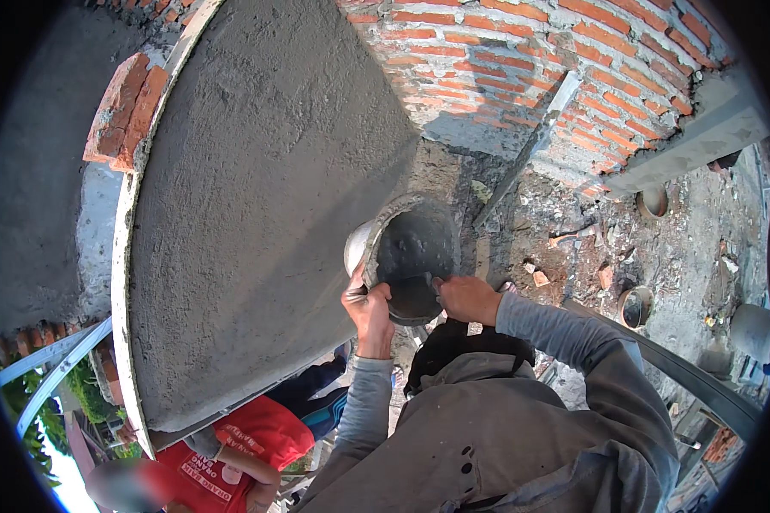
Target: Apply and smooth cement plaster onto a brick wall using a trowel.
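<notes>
Bucket (357,250) of grey mortar (415,242), by plastered wall (257,171), before the person; left hand (370,318), grip closed on bucket's rim; right hand (469,300), grip closed round tool (429,279), mostly hidden; red-shirted co-worker (269,433), lower left

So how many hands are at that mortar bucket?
2: the left hand on the rim of the bucket, lower left; the right hand at its right, apparently holding a trowel. None seem hidden.

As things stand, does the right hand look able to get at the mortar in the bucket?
Probably yes: the right hand is at the edge of the bucket, whose mouth is open, with most of the grey mortar showing uncovered.
</notes>
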The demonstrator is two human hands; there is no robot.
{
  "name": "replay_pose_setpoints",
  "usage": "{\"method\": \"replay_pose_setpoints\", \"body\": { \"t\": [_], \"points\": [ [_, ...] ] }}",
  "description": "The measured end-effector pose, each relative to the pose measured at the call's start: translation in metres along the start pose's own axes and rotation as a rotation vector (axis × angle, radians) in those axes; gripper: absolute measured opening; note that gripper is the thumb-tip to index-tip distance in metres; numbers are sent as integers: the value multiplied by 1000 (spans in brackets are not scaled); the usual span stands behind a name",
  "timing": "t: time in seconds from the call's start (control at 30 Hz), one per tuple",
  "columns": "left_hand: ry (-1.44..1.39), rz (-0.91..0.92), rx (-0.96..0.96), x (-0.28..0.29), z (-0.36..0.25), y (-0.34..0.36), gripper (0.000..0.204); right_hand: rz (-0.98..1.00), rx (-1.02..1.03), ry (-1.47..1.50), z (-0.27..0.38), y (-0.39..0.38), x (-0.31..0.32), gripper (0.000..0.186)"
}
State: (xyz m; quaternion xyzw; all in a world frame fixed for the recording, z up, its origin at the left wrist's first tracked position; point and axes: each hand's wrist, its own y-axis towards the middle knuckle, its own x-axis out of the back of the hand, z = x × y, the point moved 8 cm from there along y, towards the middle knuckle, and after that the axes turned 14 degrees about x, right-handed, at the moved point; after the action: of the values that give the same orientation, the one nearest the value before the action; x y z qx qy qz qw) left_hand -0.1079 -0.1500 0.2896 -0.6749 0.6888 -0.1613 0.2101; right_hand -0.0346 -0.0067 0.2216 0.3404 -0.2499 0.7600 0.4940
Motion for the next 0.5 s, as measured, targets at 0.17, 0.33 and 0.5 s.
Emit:
{"method": "replay_pose_setpoints", "body": {
  "t": [0.17,0.33,0.5],
  "points": [
    [69,53,-66,-30,-13,-15,64,-188,-68,-119,-6,-16,68,34],
    [293,193,-303,-80,-16,-33,57,-167,110,-370,-31,-34,12,38],
    [399,314,-311,-99,-1,-49,55,242,-411,1066,-57,-73,8,31]
  ]
}}
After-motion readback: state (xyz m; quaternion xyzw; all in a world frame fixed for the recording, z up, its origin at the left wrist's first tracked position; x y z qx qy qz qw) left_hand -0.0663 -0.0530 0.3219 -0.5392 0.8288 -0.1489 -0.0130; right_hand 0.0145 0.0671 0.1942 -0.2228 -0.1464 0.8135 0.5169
